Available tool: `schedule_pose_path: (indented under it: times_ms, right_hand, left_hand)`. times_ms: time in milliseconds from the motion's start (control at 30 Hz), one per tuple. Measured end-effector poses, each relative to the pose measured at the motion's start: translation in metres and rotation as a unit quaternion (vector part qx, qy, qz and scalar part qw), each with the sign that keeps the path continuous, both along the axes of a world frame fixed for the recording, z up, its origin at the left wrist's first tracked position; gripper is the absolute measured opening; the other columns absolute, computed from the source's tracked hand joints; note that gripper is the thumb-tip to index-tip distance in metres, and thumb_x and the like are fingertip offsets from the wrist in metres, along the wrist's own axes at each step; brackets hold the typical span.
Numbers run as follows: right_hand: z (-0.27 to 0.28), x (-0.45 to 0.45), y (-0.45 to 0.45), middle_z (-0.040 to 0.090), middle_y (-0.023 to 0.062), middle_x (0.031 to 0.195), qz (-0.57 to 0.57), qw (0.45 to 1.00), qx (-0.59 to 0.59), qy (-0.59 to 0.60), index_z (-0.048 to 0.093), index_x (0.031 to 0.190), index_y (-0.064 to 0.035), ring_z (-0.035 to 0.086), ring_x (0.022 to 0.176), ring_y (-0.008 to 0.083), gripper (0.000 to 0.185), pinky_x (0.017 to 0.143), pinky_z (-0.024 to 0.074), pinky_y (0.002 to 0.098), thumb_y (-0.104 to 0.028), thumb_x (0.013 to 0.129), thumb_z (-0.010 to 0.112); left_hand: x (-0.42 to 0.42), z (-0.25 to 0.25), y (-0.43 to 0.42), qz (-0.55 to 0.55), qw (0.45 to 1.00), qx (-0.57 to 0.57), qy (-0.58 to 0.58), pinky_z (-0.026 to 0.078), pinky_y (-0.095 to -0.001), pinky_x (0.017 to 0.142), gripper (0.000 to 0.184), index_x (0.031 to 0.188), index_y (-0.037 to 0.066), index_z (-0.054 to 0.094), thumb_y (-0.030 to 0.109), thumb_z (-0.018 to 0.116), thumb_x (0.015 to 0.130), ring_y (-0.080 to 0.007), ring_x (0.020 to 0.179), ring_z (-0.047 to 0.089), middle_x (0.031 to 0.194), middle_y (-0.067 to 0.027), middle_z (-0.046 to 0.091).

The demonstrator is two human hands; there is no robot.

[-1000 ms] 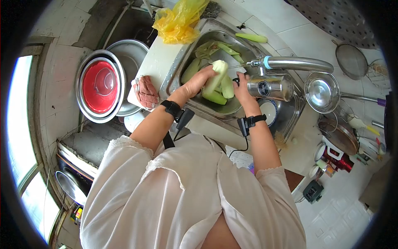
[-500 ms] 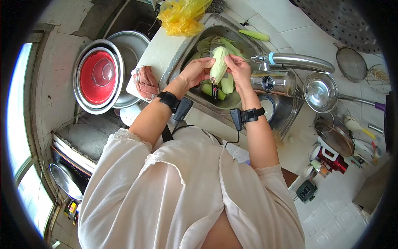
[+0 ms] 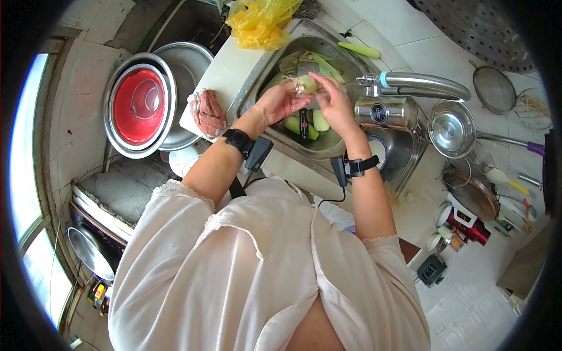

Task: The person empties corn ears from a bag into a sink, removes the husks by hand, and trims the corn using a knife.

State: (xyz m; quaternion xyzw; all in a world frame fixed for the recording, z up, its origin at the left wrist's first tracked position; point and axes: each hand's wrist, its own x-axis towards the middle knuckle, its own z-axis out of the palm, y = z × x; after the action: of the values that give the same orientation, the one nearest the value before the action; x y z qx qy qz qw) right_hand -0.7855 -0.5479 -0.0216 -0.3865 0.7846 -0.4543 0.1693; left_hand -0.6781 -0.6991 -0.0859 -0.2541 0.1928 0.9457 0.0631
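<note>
An ear of corn (image 3: pixel 306 85) in pale green husk is held over the sink (image 3: pixel 266 111), its cut stalk end turned towards me. My left hand (image 3: pixel 280 103) supports it from the left, palm partly up. On the right, the fingers of my right hand (image 3: pixel 335 105) reach along its far side, fairly straight and touching it. Below the hands lies a black-handled tool (image 3: pixel 304 124) with a red mark; its working end is hidden. Green husk pieces (image 3: pixel 320 120) lie beside it, and more loose husks (image 3: pixel 328 68) are in the far part of the sink.
A faucet (image 3: pixel 421 82) reaches in from the right above a metal canister (image 3: pixel 380 111). A yellow plastic bag (image 3: pixel 260 26) and a pinkish cloth (image 3: pixel 206 113) sit on the counter. Stacked basins (image 3: pixel 139 108) stand at left. A green husk piece (image 3: pixel 359 49) rests behind the sink.
The ear of corn has tipped from lying lengthwise to pointing its stalk end at me. My right fingers have straightened from a pinch and moved over its far side; my left palm has turned upward.
</note>
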Motion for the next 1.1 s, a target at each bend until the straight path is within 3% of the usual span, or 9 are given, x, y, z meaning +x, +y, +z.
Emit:
schedule_pose_path:
  times_ms: [133,200,333,667,800,900,967,1067,1100]
  right_hand:
    - [-0.022,-0.007,0.013,0.071,0.0054,0.087,-0.079,0.985,0.012,-0.154,0.071,0.112,0.0014,0.066,0.081,0.0142,0.019,0.081,0.0540,0.0302,-0.009,0.097,0.071]
    - [-0.040,-0.019,0.025,0.070,0.0054,0.085,-0.084,0.978,0.038,-0.186,0.071,0.106,0.0020,0.065,0.080,0.0136,0.020,0.078,0.0530,0.0293,-0.016,0.098,0.072]
    - [-0.035,-0.018,0.026,0.068,0.0042,0.082,-0.086,0.967,0.043,-0.235,0.071,0.099,0.0016,0.062,0.075,0.0112,0.022,0.071,0.0500,0.0273,-0.020,0.098,0.073]
    - [-0.033,-0.008,0.044,0.071,0.0046,0.093,-0.282,0.927,-0.117,-0.216,0.068,0.098,-0.0022,0.062,0.070,0.0083,0.016,0.066,0.0520,0.0258,-0.017,0.097,0.074]
    - [-0.061,-0.032,0.083,0.072,0.0085,0.104,-0.296,0.949,-0.066,-0.087,0.066,0.121,-0.0028,0.068,0.083,0.0134,0.027,0.070,0.0560,0.0262,-0.017,0.099,0.072]
    - [-0.116,-0.045,0.093,0.071,0.0123,0.117,-0.175,0.973,0.112,0.099,0.058,0.138,-0.0013,0.068,0.102,0.0171,0.046,0.087,0.0559,0.0306,-0.019,0.098,0.072]
    - [-0.085,-0.027,0.055,0.068,0.0129,0.118,-0.191,0.978,0.014,-0.081,0.059,0.133,0.0021,0.063,0.111,0.0244,0.046,0.097,0.0495,0.0412,-0.024,0.097,0.073]
    - [-0.019,0.009,0.008,0.068,0.0126,0.117,-0.119,0.950,-0.019,-0.289,0.058,0.129,0.0026,0.064,0.108,0.0196,0.044,0.095,0.0502,0.0370,-0.024,0.097,0.073]
    - [0.020,0.018,-0.002,0.067,0.0121,0.115,-0.113,0.967,0.096,-0.206,0.057,0.126,0.0022,0.064,0.104,0.0158,0.039,0.093,0.0505,0.0330,-0.020,0.098,0.072]
  left_hand:
    - [-0.001,0.001,-0.005,-0.087,0.994,-0.058,-0.011,0.059,-0.0260,0.069,0.042,0.127,0.006,0.058,0.042,0.047,0.111,-0.0160,0.080,0.070,0.095,-0.0103,0.071]
    - [0.000,0.014,-0.009,-0.238,0.934,-0.265,-0.034,0.054,-0.0220,0.064,0.050,0.120,0.005,0.061,0.052,0.052,0.107,-0.0137,0.072,0.067,0.085,-0.0050,0.068]
    - [-0.002,0.029,0.005,-0.175,0.905,-0.388,0.013,0.053,-0.0284,0.080,0.050,0.130,0.012,0.061,0.056,0.056,0.104,-0.0124,0.096,0.065,0.109,-0.0025,0.069]
    - [-0.005,-0.001,0.004,0.054,0.995,-0.048,-0.073,0.048,-0.0437,0.096,0.049,0.140,0.015,0.052,0.050,0.054,0.106,-0.0232,0.116,0.058,0.128,-0.0051,0.063]
    - [0.006,-0.015,-0.014,0.027,0.998,-0.032,-0.046,0.048,-0.0439,0.095,0.053,0.139,0.014,0.052,0.054,0.055,0.105,-0.0224,0.116,0.058,0.128,-0.0051,0.062]
    - [0.004,0.011,0.002,-0.036,0.974,-0.221,-0.024,0.050,-0.0394,0.091,0.046,0.136,0.013,0.055,0.040,0.068,0.101,-0.0173,0.108,0.061,0.120,-0.0035,0.064]
    - [-0.003,0.016,0.014,-0.053,0.954,-0.296,-0.019,0.051,-0.0396,0.092,0.052,0.138,0.012,0.054,0.032,0.075,0.095,-0.0189,0.110,0.061,0.127,-0.0062,0.063]
    - [-0.007,0.009,0.027,-0.057,0.894,-0.445,-0.004,0.055,-0.0374,0.089,0.065,0.137,0.009,0.054,0.022,0.088,0.082,-0.0193,0.106,0.064,0.126,-0.0104,0.064]
    - [-0.008,0.010,0.029,-0.054,0.817,-0.574,0.018,0.055,-0.0368,0.088,0.065,0.136,0.008,0.054,0.022,0.088,0.083,-0.0188,0.105,0.064,0.123,-0.0107,0.065]
